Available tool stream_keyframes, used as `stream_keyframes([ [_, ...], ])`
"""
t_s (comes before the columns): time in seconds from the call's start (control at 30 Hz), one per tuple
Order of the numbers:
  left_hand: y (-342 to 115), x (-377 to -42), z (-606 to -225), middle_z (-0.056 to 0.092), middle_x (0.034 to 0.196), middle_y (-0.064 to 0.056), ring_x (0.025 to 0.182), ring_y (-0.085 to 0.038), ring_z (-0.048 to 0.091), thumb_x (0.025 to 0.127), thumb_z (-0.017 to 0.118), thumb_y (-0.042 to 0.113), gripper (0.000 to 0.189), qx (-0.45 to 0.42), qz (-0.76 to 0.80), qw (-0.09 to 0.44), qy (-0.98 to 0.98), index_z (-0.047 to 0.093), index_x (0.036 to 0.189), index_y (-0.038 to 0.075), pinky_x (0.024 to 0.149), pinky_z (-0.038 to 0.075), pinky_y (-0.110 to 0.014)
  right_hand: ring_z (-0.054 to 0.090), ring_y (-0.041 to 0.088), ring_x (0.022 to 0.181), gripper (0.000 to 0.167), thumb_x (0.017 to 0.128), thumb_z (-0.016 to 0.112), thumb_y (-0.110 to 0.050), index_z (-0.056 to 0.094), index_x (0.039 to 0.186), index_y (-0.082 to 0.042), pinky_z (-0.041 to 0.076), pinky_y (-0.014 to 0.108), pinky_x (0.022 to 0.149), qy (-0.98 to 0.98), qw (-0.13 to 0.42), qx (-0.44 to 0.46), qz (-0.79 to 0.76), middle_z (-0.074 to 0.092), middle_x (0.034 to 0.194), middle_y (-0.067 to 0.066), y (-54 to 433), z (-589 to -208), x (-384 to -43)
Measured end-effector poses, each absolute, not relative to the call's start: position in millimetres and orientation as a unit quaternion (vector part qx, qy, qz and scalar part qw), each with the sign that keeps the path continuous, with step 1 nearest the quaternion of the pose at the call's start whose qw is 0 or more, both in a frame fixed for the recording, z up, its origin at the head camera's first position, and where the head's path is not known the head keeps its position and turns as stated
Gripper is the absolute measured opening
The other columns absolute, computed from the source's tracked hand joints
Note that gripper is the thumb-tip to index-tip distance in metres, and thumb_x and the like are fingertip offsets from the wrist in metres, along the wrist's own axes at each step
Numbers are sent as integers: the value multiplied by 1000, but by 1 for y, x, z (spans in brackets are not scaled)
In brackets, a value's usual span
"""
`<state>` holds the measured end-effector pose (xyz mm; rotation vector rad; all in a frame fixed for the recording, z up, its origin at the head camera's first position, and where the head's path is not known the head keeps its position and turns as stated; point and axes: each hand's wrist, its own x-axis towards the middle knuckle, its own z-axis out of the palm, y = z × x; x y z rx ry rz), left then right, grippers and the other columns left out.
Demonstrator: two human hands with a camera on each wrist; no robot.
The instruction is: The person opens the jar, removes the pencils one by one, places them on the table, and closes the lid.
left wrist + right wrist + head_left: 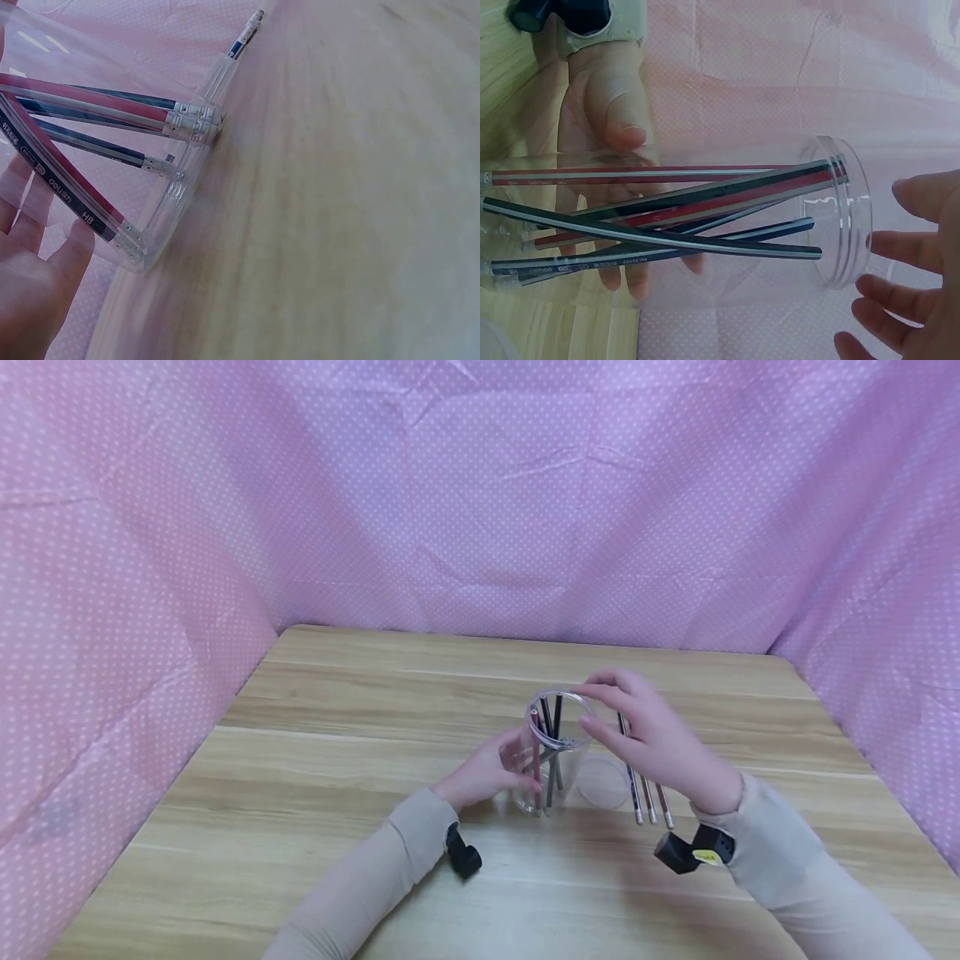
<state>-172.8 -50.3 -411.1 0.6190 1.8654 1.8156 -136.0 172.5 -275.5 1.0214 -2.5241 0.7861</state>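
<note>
A clear plastic jar [573, 768] stands upright on the table, its mouth uncovered. Inside lean several pencils [652, 237], dark blue and red striped, eraser ends at the bottom. My left hand [487, 772] grips the jar low on its side, with the thumb in front and the other fingers behind the clear wall. Beside the mouth is my right hand [660, 739], its fingers spread and fingertips right at the threaded rim. Nothing shows between the thumb and fingers of that hand in the right wrist view.
A round clear lid [602, 782] lies on the wooden table [300, 793] just right of the jar. Further right, three loose pencils [650, 802] lie side by side, partly under the right hand. A pink dotted cloth [480, 527] hangs around the table's back and sides.
</note>
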Motion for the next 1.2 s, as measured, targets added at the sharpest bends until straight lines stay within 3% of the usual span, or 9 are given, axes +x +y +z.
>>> stream_keyframes([
  [0.17, -50, -172, -411, 40, 149, 1, 139, -20, 34, 71, 76, -3, 87, 229, 662, 228, 676, 37, 145, 22, 117, 24, -41, 44, 31, 115, 42, 92, 60, -16, 53, 132, -5, 45, 49, 89, -900, 117, 342, 245, 46, 128, 18, 169, -276, -134],
  [0.57, -52, -170, -410, 40, 149, 4, 139, -20, 34, 74, 76, 3, 85, 225, 649, 227, 691, 37, 145, 28, 117, 24, -44, 40, 35, 123, 50, 94, 56, -26, 45, 140, -9, 44, 55, 95, -913, 106, 349, 184, 41, 137, 19, 165, -283, -135],
  [1.2, -51, -171, -411, 38, 150, 6, 140, -20, 31, 74, 77, 5, 86, 228, 652, 231, 685, 36, 145, 30, 118, 22, -44, 36, 33, 126, 53, 95, 56, -28, 43, 141, -6, 42, 54, 100, -917, 102, 343, 176, 42, 139, 18, 162, -289, -133],
])
